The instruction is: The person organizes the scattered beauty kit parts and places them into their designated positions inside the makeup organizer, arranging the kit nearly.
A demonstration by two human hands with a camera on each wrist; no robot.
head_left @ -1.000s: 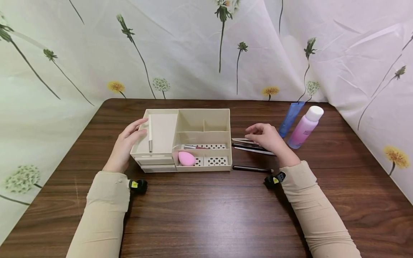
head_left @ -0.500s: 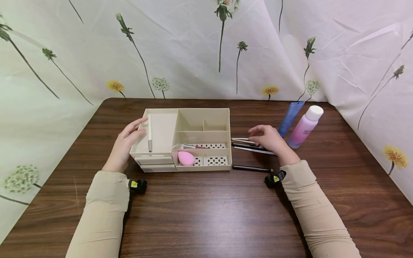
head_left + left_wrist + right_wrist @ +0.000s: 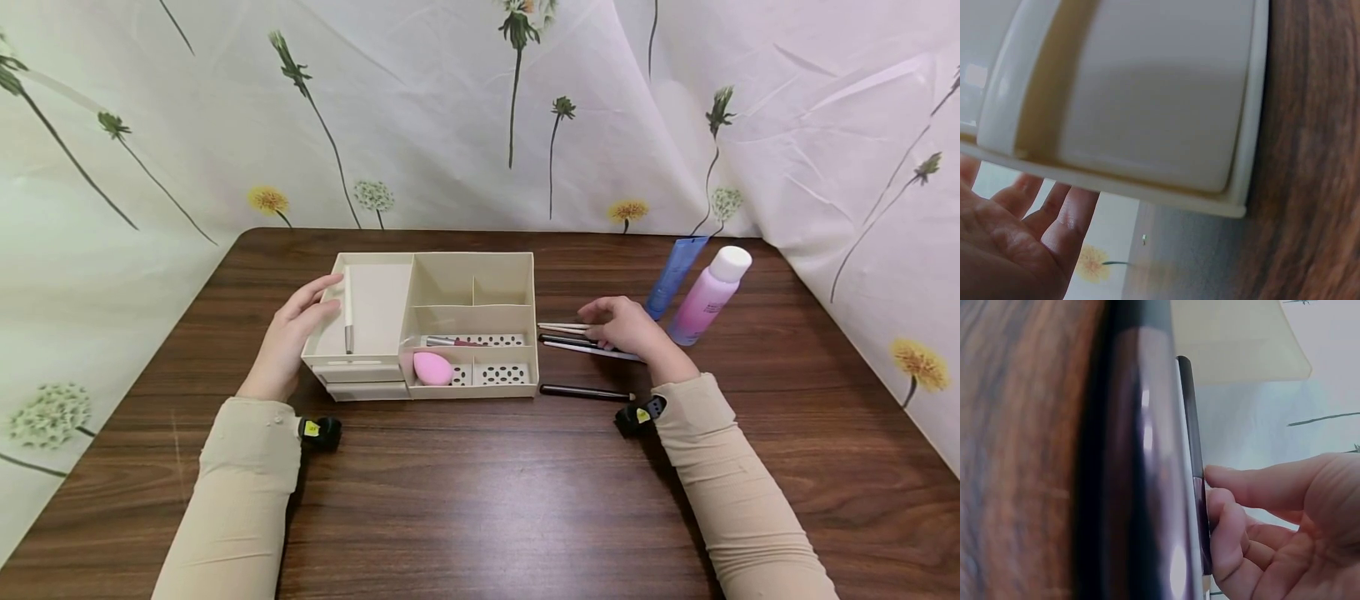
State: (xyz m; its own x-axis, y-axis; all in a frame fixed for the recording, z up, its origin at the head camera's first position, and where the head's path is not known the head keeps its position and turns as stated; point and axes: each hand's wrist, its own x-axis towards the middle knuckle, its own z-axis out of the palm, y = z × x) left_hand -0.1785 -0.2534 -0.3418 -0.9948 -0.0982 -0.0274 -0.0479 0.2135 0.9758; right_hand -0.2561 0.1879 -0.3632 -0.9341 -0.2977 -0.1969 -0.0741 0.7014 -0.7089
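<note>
My left hand (image 3: 296,329) holds the left side of a cream desktop organizer (image 3: 471,393), fingers at its upper rim; the left wrist view shows the palm (image 3: 1029,244) beside the drawer fronts. A white pen (image 3: 348,312) lies on the organizer's flat top. To its right, my right hand (image 3: 626,325) is over a group of slim sticks. Thumb and curled fingers pinch a black pencil (image 3: 1191,419) in the right wrist view. Beside it lie thin pale sticks (image 3: 562,327) and a white pencil (image 3: 588,348). Another black pencil (image 3: 585,392) lies nearer the front.
A pink makeup sponge (image 3: 432,368) and a tube with a silver cap (image 3: 450,341) sit in organizer compartments. Behind the right hand stand a blue squeeze tube (image 3: 675,275) and a pink bottle with a white cap (image 3: 708,300). Flowered cloth (image 3: 450,108) hangs behind the brown table (image 3: 465,500).
My right hand has shifted slightly right and toward me, from the pale sticks to the black pencil. The left hand and the organizer have stayed in place.
</note>
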